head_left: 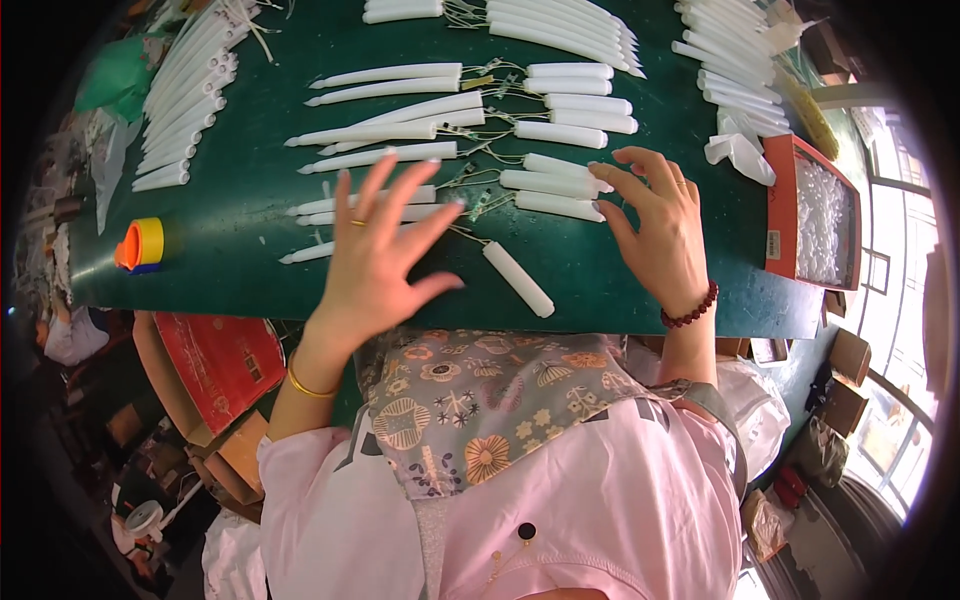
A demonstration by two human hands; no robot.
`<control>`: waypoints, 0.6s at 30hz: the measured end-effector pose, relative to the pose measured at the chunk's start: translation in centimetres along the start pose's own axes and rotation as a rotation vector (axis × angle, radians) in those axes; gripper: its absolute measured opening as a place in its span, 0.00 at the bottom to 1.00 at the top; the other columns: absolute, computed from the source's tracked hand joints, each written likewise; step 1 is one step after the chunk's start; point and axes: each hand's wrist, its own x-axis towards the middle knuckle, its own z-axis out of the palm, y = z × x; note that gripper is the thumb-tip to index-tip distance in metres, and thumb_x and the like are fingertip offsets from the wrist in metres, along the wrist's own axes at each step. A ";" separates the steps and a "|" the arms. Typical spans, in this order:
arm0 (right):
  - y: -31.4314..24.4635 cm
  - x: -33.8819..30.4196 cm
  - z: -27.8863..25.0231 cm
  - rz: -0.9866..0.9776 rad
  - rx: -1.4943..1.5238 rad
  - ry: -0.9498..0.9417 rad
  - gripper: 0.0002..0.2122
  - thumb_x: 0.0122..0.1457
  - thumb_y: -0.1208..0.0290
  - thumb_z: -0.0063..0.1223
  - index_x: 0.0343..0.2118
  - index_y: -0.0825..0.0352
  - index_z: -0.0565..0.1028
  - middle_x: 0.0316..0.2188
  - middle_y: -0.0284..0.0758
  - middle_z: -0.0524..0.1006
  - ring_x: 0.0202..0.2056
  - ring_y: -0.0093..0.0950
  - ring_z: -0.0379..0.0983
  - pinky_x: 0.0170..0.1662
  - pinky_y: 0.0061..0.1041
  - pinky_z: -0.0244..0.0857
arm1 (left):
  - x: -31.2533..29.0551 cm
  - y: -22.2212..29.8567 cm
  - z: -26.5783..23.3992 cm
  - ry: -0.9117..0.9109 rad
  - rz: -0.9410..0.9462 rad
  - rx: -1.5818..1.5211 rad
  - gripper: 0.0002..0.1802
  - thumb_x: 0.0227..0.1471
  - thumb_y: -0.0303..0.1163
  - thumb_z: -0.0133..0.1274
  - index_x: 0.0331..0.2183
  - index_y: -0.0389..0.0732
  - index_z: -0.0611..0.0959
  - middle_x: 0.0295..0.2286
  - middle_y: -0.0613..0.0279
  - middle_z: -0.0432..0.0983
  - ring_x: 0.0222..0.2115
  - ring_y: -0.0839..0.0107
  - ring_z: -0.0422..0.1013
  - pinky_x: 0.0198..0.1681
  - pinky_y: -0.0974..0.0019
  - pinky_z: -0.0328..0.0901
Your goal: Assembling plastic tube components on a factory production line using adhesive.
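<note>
Worktop (250,200) of dark green stretched away from you, laid with rows of white candle-shaped tubes, each long tapered piece paired by thin wires to a short blunt one. The long tapered tubes (385,100) lay to the left of centre with their points toward your left; the short tubes (570,105) lay to the right, their long axes running roughly left to right across the worktop. A red box of white pieces (815,215) sat at the right edge, and more white tubes were stacked along the far left and far right.

Your left hand (375,255) hovered above the near rows with its fingers fanned wide and holding nothing, partly covering the lowest tapered tubes. Your right hand (655,220) was also spread and empty, its fingertips touching or just over the ends of the nearest short tubes (550,195); I could not tell which.

One loose short tube (518,278) lay alone between your hands, near the front edge, its long axis slanted from upper left to lower right, a thin wire trailing from its upper end toward your left hand. It lay somewhat nearer your right hand than your left. An orange and yellow cap (140,245) rested at the near left.
</note>
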 end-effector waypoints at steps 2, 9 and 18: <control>0.3 -0.6 -0.5 0.020 0.021 0.020 0.13 0.55 0.74 0.67 0.44 0.60 0.84 0.43 0.31 0.79 0.44 0.34 0.75 0.51 0.35 0.64 | 0.8 2.0 1.1 -0.113 0.007 0.004 0.40 0.29 0.46 0.77 0.50 0.52 0.87 0.64 0.57 0.66 0.69 0.46 0.53 0.69 0.29 0.42; 0.5 -1.5 0.6 0.009 0.124 0.064 0.13 0.54 0.75 0.67 0.44 0.59 0.84 0.41 0.30 0.77 0.43 0.32 0.74 0.49 0.33 0.64 | 3.3 3.2 4.2 -0.019 0.154 -0.070 0.27 0.34 0.48 0.76 0.38 0.50 0.86 0.63 0.60 0.66 0.68 0.48 0.55 0.68 0.27 0.39; 1.6 -0.1 1.9 0.047 0.183 0.035 0.07 0.55 0.74 0.66 0.37 0.63 0.84 0.39 0.33 0.77 0.43 0.35 0.75 0.48 0.34 0.64 | 8.4 3.5 5.8 0.094 0.112 -0.091 0.10 0.47 0.27 0.68 0.34 0.46 0.87 0.41 0.65 0.74 0.48 0.60 0.72 0.63 0.42 0.55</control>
